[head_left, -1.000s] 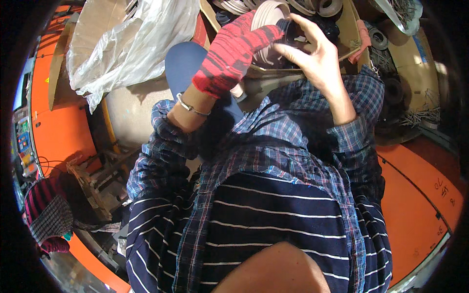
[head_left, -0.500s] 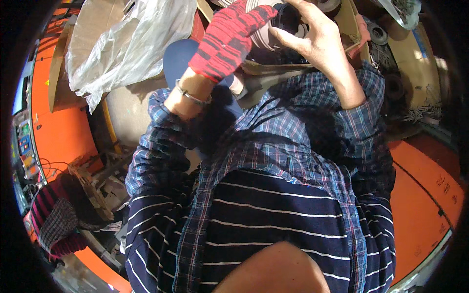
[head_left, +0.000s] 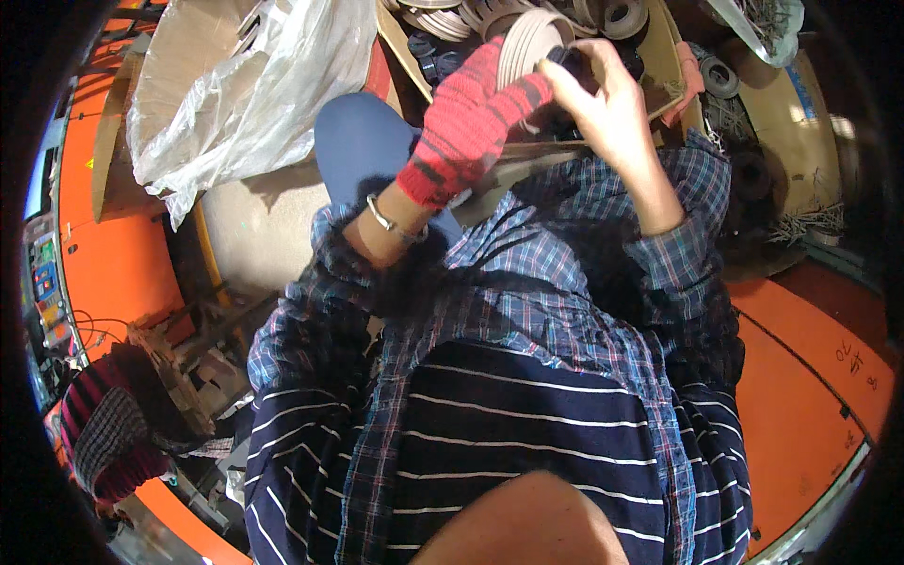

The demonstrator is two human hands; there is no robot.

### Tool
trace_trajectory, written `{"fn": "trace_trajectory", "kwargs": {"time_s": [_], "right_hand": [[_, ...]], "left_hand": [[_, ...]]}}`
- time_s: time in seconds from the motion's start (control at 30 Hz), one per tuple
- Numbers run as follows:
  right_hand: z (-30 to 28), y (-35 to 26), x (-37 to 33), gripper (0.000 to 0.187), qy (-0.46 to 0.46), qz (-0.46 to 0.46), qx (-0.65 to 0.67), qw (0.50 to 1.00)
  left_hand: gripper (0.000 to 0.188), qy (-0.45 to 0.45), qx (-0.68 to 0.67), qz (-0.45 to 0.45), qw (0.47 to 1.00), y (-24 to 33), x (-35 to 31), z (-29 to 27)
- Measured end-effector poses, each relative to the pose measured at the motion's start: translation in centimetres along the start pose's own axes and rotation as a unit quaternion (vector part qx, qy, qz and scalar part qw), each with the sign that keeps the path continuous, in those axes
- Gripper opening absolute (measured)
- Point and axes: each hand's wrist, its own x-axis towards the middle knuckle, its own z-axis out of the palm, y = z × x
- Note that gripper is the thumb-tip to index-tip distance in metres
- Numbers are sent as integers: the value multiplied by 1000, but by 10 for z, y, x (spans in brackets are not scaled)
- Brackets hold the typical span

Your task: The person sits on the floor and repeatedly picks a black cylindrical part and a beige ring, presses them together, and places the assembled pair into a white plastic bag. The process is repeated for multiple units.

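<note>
My left hand [head_left: 471,137], in a red knitted glove with black patches, is closed round a beige ribbed plastic part [head_left: 529,47] made of stacked rings. The part is tilted, with its dark end toward my right side. My bare right hand [head_left: 610,108] is at that end, thumb and forefinger drawn together on its dark edge. The remaining fingers of the right hand are partly hidden behind it. Both hands are above the near side of a cardboard box [head_left: 673,118] of similar parts.
Several beige ringed pieces [head_left: 623,17] and black pieces [head_left: 428,58] lie in the box. Clear plastic sheeting [head_left: 273,104] hangs over cardboard on the left. Orange panels [head_left: 122,273] stand at both sides. A rounded blue shape [head_left: 353,141] sits before me. Thin pale strips [head_left: 810,221] lie right.
Both hands have come slightly nearer to me with the ribbed part, the left also moving right. The part has turned, showing more of its rings. My right thumb and forefinger have drawn closer together.
</note>
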Motion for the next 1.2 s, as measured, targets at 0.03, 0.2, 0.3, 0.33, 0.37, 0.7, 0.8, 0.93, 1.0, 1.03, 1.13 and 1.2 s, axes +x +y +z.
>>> {"fn": "trace_trajectory", "kwargs": {"time_s": [0.03, 0.2, 0.3, 0.33, 0.37, 0.7, 0.8, 0.93, 1.0, 1.03, 1.13, 1.2], "right_hand": [[-1, 0, -3, 56, -21, -1, -24, 1000], [7, 0, -20, 56, -34, -142, -174, 974], [18, 1, -26, 47, -28, 116, -23, 993], [21, 2, -25, 47, -5, 153, 54, 987], [19, 2, -27, 50, 62, 290, 246, 923], [14, 4, -58, 58, -49, -37, -188, 980], [28, 11, -63, 41, 2, 173, 113, 978], [37, 12, -74, 38, -74, 334, 467, 815], [33, 10, -74, 52, -129, 143, 345, 919], [31, 8, -71, 59, -132, 59, 297, 944], [15, 20, -40, 64, -386, 346, 600, 609], [10, 46, 1, 66, -406, 351, 377, 755]], "left_hand": [[49, -37, -15, -4, 999, -5, -6, -2], [47, -48, -22, -59, 997, 11, -8, -9], [50, -6, -149, -247, 958, 46, -2, 1], [53, -7, -221, -327, 919, 54, -2, 6], [58, -45, -219, -362, 905, 60, -6, 8], [48, -72, -232, -250, 937, 34, -32, -6], [57, -69, -263, -322, 907, 57, -30, -4], [58, -93, -201, -201, 954, 59, -36, -4], [61, -138, -100, -60, 983, 49, -46, -15], [62, -159, -47, 14, 986, 42, -51, -26], [60, -155, -84, 2, 984, 20, -52, -67], [47, -76, -279, -267, 919, 4, -35, -109]]}}
